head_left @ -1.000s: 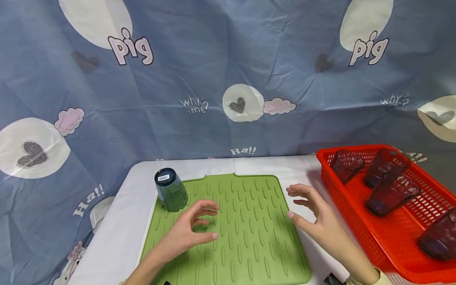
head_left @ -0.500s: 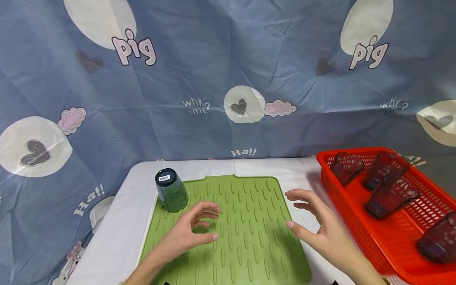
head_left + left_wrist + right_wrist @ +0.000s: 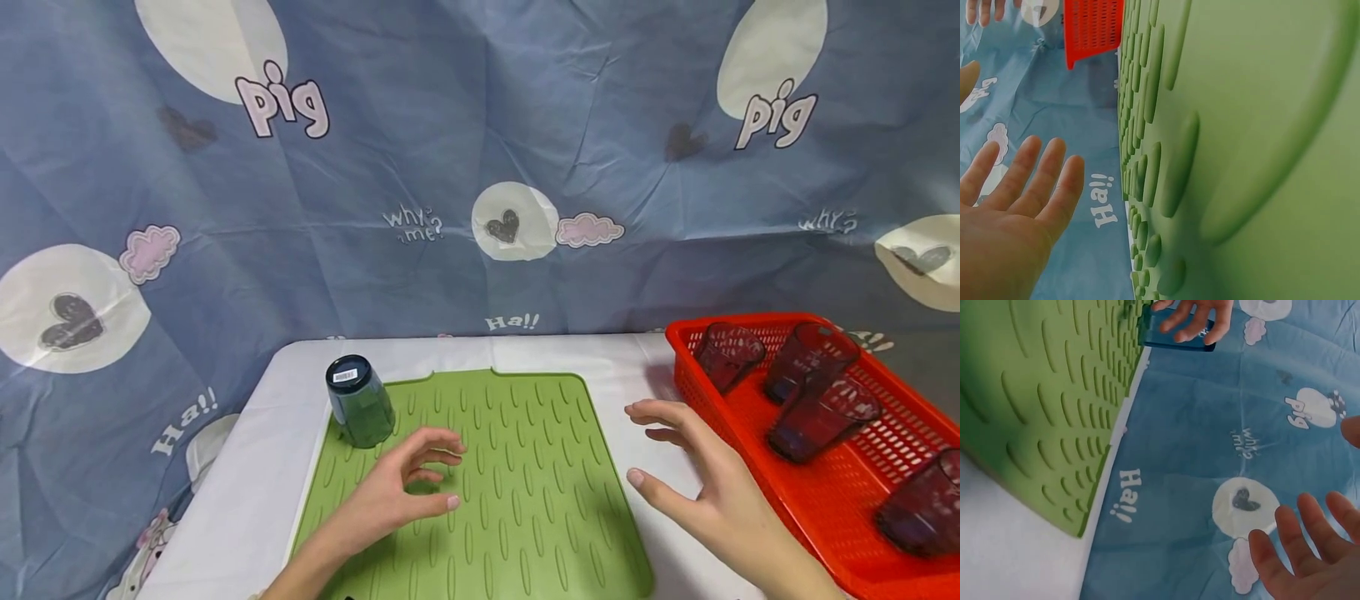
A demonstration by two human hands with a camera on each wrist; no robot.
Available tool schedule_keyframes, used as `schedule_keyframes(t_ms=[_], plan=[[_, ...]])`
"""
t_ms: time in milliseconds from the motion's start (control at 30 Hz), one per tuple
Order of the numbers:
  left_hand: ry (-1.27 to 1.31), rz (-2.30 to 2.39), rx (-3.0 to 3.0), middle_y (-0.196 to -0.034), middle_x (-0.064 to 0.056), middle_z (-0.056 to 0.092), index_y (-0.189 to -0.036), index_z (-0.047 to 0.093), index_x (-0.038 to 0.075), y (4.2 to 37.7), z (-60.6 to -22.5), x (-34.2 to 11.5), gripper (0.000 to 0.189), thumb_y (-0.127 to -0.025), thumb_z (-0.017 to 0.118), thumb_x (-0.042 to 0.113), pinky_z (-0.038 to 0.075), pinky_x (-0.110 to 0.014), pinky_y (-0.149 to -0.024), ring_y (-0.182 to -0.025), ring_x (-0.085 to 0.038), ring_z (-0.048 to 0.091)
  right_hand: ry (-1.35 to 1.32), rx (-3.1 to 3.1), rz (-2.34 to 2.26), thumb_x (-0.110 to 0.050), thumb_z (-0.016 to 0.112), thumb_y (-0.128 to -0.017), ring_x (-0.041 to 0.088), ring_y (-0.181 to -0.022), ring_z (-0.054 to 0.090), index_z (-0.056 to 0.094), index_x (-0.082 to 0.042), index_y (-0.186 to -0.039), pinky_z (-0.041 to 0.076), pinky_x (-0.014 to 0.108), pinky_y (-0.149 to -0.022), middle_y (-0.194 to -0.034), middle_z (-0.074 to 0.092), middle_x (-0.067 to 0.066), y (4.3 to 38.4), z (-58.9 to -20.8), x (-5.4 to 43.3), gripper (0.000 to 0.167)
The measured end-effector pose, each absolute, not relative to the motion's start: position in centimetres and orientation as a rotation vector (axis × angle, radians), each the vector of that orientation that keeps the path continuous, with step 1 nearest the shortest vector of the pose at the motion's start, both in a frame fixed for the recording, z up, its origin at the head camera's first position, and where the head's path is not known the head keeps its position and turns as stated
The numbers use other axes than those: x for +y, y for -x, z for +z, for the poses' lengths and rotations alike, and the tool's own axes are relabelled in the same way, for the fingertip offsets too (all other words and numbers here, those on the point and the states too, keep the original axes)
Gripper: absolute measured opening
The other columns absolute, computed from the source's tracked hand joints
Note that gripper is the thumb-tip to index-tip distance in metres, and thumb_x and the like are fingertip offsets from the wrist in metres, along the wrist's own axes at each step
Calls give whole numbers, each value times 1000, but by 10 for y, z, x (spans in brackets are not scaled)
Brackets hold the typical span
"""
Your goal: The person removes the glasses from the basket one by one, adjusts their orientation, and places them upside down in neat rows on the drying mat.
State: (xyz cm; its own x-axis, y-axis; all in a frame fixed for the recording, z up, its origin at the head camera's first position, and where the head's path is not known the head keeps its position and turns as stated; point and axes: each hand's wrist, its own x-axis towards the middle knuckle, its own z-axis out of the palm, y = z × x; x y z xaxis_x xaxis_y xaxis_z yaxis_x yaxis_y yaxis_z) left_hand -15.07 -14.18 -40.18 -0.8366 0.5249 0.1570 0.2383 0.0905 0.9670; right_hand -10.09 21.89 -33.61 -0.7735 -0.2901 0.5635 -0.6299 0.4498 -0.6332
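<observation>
Over the left part of a green ridged drying mat (image 3: 517, 500) hovers my left hand (image 3: 393, 492), fingers loosely bent and holding nothing. Behind it, at the mat's far left corner, a dark bluish-green glass (image 3: 362, 404) stands upside down with a barcode label on its base. My right hand (image 3: 708, 483) hangs in the air between the mat's right edge and a red basket (image 3: 810, 533), thumb and fingers apart, with nothing in its grasp. The left wrist view shows the left hand's spread fingers (image 3: 1041, 178); the right wrist view shows the right hand's relaxed fingers (image 3: 1300, 540).
Inside the red basket lie several tinted glasses, one tall glass (image 3: 825, 412) near the middle and another glass (image 3: 926, 504) at the near right. White cloth (image 3: 225, 500) covers the table. A blue printed curtain (image 3: 450, 125) hangs behind it.
My right hand has shifted right, away from the mat's edge and toward the red basket. The left hand and the upside-down glass have stayed in place.
</observation>
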Motion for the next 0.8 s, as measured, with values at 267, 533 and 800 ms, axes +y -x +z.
schedule_keyframes(t_ms=[267,533,800], plan=[[-765,1800,2147,-134,-18,52,-134,52,19,151,-402,-141,55,-86,75,5,47,-47,-100,-123,-32,53,-639,-2453,1221,3,80,-78,14,-119,51,53,-17,-135,39,18,-99,-130,56,-3,89,-324,236,66],[-771,1809,2133,-133,-19,52,-133,52,17,151,-404,-141,54,-85,75,4,47,-48,-99,-123,-39,52,-574,-2532,1098,3,82,-76,9,-115,53,51,-16,-137,39,11,-96,-129,55,-4,76,-314,254,71],[-767,1796,2141,-134,-18,52,-133,53,18,151,-405,-141,54,-85,75,5,47,-47,-99,-123,-38,52,-535,-2568,1035,1,83,-76,7,-110,54,50,-19,-138,38,7,-94,-126,55,-5,71,-306,269,73]])
